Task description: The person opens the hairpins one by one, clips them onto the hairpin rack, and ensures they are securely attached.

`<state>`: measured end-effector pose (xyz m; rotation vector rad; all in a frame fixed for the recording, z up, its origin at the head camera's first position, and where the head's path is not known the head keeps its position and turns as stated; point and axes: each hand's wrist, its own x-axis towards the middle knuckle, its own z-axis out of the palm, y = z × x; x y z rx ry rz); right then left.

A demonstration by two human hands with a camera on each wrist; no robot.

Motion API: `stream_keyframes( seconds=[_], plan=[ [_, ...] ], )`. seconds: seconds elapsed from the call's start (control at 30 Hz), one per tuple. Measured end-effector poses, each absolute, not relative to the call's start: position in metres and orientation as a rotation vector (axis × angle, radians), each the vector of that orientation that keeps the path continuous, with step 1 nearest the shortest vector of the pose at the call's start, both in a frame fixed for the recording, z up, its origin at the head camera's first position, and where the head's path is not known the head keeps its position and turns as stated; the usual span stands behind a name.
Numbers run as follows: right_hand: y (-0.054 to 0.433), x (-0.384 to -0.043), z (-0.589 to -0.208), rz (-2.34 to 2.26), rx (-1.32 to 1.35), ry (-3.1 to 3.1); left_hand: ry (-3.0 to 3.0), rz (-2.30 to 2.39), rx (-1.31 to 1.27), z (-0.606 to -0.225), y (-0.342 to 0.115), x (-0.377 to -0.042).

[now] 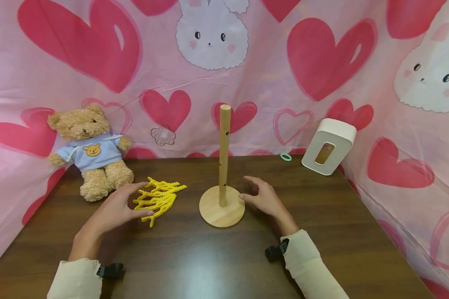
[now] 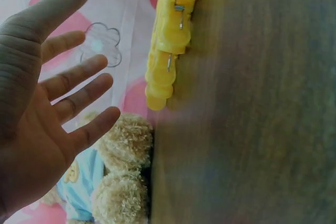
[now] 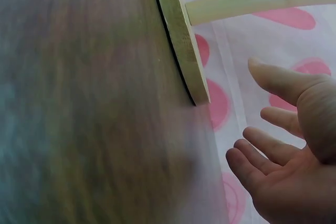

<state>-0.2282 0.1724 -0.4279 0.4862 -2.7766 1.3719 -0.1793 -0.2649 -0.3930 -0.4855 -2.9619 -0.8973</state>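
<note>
Several yellow plastic clothespins with metal springs lie in a loose row on the dark table, left of centre. Around their near left side hovers my left hand, thumb and fingers spread. In the left wrist view the clothespins are apart from that hand. A wooden post with small dark holes stands upright on a round wooden base. Beside the base's right edge is my right hand, its fingers loosely extended. The right wrist view shows this hand holding nothing, near the base.
A teddy bear in a blue sweater sits against the cloth backdrop at the back left. Toward the back right are a small mint-green ring and a white-and-grey box with an oval window.
</note>
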Motion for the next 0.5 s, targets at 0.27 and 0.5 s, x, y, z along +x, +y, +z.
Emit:
stream_keyframes(
  seconds=[0.27, 0.5],
  plan=[
    [0.168, -0.229, -0.433, 1.535, 0.467, -2.705, -2.948, -0.998, -0.401, -0.398, -0.276, -0.180],
    [0.165, -0.229, -0.433, 1.539, 0.363, -2.755, -2.934, -1.140, -0.376, -0.409, -0.284, -0.182]
  ],
)
